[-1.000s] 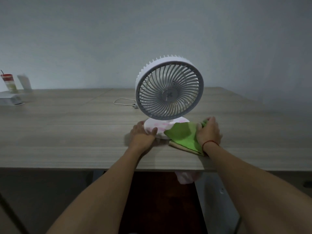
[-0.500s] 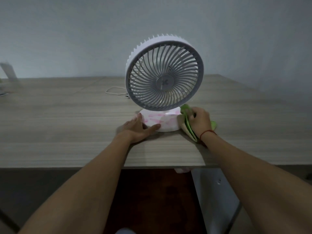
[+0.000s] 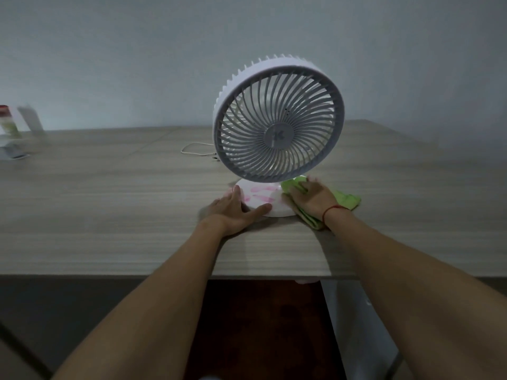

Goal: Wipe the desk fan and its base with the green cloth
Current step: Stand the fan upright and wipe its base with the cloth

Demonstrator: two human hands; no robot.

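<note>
A white desk fan [image 3: 278,123] with a grey round grille stands upright on the wooden desk [image 3: 109,204]. Its round white base [image 3: 263,197] carries pink smears. My left hand [image 3: 237,209] lies flat on the desk against the base's left front edge, fingers spread, thumb on the rim. My right hand [image 3: 311,197] presses the green cloth [image 3: 344,201] against the right side of the base, under the grille. The cloth is bunched beneath my palm and trails out to the right and toward me.
A white cable [image 3: 196,149] with a plug lies behind the fan on the left. At the far left stand a red-capped bottle [image 3: 8,123] and blurred white items [image 3: 30,119]. The desk's front edge runs just under my forearms; a grey wall is behind.
My right hand has slid the green cloth from the front of the base around to its right side. My left hand stays on the base. The view has moved closer.
</note>
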